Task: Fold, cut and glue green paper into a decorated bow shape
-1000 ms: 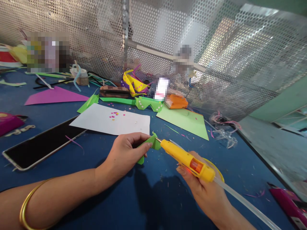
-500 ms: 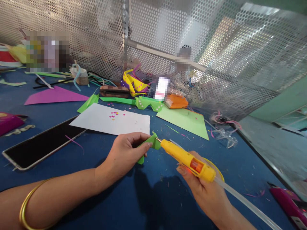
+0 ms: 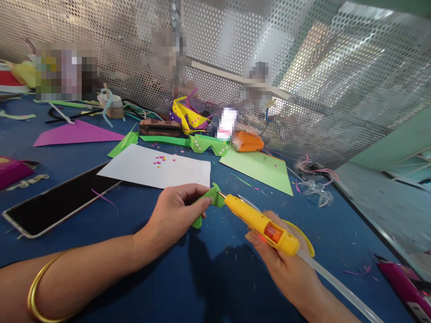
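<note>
left hand (image 3: 173,215) pinching green paper piece (image 3: 208,202) | right hand (image 3: 286,264) gripping yellow glue gun (image 3: 261,223), nozzle touching paper

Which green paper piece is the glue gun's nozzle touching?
The small folded green piece pinched in the left hand, not the flat green sheet farther back.

Left hand (image 3: 175,215): forearm reaching in low from the left, fingers pinched on the green paper piece (image 3: 207,204). Right hand (image 3: 286,264): just right of that piece, palm up, fingers curled closed.
</note>
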Motion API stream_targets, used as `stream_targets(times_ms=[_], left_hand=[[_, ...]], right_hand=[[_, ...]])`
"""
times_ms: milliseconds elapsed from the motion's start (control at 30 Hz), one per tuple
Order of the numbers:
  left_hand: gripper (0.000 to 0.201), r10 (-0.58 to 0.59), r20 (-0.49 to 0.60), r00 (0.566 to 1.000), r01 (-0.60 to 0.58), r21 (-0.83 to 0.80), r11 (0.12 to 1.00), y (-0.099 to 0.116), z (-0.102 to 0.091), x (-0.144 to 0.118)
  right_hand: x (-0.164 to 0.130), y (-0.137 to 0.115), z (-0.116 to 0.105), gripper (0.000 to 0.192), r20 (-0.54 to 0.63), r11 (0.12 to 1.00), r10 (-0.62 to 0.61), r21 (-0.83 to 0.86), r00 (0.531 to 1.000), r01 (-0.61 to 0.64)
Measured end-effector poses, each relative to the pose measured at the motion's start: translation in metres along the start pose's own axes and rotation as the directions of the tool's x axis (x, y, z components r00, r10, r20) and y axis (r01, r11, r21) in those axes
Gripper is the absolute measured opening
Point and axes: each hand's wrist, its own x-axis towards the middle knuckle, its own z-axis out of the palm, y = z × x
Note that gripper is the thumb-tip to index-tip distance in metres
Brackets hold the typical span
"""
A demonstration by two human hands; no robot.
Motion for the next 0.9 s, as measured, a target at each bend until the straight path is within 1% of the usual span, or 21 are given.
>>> stream_targets(times_ms=[100,233,400,500,633,733,800,900], left_hand=[[0.023,0.001,-0.011,1.0,-0.001,-0.001,1.0,-0.001,0.0,0.001],[0.023,0.011,0.005,1.0,-0.011,0.006,1.0,-0.002,0.0,0.001],[0.023,0.009,0.007,1.0,-0.009,-0.002,1.0,-0.001,0.0,0.001],[0.022,-0.003,0.0,1.0,0.003,-0.02,1.0,0.0,0.0,0.001],[0.022,-0.011,-0.001,1.0,0.011,-0.008,1.0,-0.001,-0.001,0.0],[0.024,-0.032,0.012,0.999,0.032,0.01,0.999,-0.002,-0.001,0.0],[0.025,-0.057,0.049,0.997,0.057,0.007,0.998,-0.003,0.0,0.0],[0.027,-0.089,0.122,0.988,0.092,-0.016,0.996,-0.002,0.001,0.0]], right_hand=[[0.0,0.0,0.0,0.022,0.016,1.0,-0.017,0.003,1.0,0.017],[0.001,-0.001,0.001,0.022,0.047,0.998,-0.002,0.056,0.999,0.0],[0.002,-0.002,0.001,0.021,0.036,0.999,0.009,0.039,0.999,-0.01],[0.0,0.003,0.0,0.022,0.003,0.999,0.027,0.03,1.0,-0.027],[-0.002,0.018,-0.002,0.022,-0.062,0.992,0.129,0.023,0.99,-0.128],[0.0,0.028,-0.003,0.027,-0.075,0.972,0.235,0.007,0.969,-0.235],[0.005,0.031,-0.002,0.031,-0.053,0.954,0.299,0.003,0.953,-0.299],[0.013,0.033,0.0,0.034,0.048,0.933,0.358,0.031,0.933,-0.359]])
